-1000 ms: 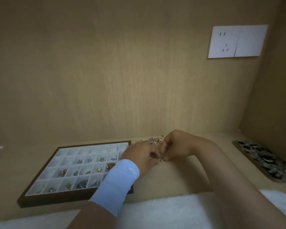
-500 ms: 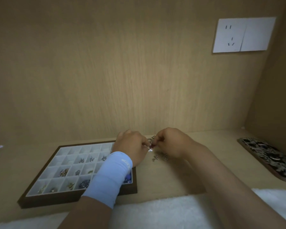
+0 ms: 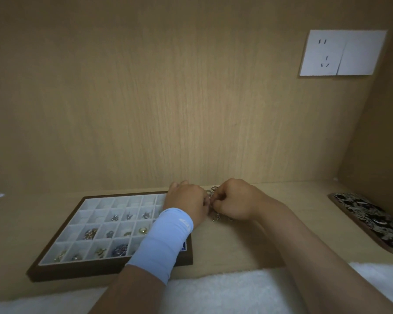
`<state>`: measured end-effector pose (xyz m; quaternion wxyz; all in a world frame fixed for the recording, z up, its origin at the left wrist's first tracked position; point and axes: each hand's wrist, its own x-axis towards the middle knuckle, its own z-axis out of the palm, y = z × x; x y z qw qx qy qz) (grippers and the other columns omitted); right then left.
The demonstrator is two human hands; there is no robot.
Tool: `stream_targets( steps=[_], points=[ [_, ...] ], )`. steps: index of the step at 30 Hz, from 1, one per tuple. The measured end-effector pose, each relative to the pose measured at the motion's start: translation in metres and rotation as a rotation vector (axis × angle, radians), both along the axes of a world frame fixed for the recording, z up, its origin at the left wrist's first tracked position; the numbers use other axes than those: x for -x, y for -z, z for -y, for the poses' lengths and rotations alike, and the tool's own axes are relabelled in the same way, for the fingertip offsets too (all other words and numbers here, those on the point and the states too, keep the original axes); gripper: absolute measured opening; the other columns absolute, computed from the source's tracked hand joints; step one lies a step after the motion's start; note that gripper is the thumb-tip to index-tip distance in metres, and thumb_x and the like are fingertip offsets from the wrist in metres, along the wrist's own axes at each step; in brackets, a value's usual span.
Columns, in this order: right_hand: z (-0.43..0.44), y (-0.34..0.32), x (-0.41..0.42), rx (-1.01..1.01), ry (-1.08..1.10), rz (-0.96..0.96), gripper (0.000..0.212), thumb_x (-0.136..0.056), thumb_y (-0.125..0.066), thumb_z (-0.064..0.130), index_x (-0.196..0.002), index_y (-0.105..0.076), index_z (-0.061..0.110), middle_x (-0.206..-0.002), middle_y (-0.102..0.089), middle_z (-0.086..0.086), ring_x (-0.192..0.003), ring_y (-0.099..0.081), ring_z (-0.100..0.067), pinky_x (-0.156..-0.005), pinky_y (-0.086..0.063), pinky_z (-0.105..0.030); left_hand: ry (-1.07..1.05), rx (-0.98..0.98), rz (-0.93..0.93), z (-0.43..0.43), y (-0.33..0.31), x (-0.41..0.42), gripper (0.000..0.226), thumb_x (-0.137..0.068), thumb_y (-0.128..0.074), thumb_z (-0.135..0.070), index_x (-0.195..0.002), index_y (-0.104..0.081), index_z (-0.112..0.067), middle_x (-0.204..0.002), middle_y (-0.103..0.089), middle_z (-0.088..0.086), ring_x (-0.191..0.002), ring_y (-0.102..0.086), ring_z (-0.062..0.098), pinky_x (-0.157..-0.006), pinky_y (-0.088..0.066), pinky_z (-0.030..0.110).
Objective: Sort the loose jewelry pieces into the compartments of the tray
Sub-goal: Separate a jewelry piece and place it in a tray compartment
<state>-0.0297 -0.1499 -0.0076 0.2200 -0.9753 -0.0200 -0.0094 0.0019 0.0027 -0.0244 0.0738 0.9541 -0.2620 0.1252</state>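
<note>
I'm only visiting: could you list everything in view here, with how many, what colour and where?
tray: one, dark brown frame, white compartments, left on the desk
sorted jewelry: about a dozen compartments filled, silver, gold, blue, tray's nearer rows
loose jewelry: small heap, silvery, right of the tray
patterned mat: one, black and white, far right
towel: one, white, near edge
wall socket: one, white, upper right
desk: one, pale wood
wristband: one, light blue, left wrist
left hand: at the heap, fingertips hidden
right hand: pinching loose jewelry
</note>
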Motion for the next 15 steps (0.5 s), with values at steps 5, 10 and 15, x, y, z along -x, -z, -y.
stream_targets(
  steps=[5,10,15],
  points=[
    [-0.002,0.001,-0.001,0.043,-0.009,0.037,0.012,-0.081,-0.070,0.029,-0.087,-0.080,0.031,-0.085,-0.075,0.011,-0.082,-0.068,-0.008,-0.076,-0.057,-0.028,0.003,-0.004,-0.008,0.000,0.001,0.000,0.024,-0.092,-0.051,-0.035,-0.086,-0.073,-0.029,-0.090,-0.069,-0.009,-0.104,-0.051,0.019,-0.095,-0.032,0.034],
    [0.002,0.004,-0.004,0.039,0.034,0.113,0.009,-0.083,-0.072,0.032,-0.076,-0.076,0.029,-0.079,-0.073,0.010,-0.078,-0.068,-0.011,-0.071,-0.056,-0.030,0.022,0.123,-0.054,-0.004,0.001,0.002,0.019,-0.092,-0.053,-0.036,-0.096,-0.071,-0.031,-0.096,-0.071,-0.009,-0.107,-0.053,0.018,-0.096,-0.031,0.033],
    [-0.001,-0.002,-0.004,-0.371,-0.008,0.220,0.013,-0.086,-0.075,0.019,-0.074,-0.077,0.023,-0.070,-0.074,0.012,-0.066,-0.069,0.000,-0.066,-0.052,-0.017,-0.008,0.628,-0.333,-0.017,-0.012,0.002,0.023,-0.092,-0.057,-0.029,-0.114,-0.064,-0.033,-0.091,-0.065,-0.014,-0.096,-0.063,0.012,-0.090,-0.048,0.029]
  ],
)
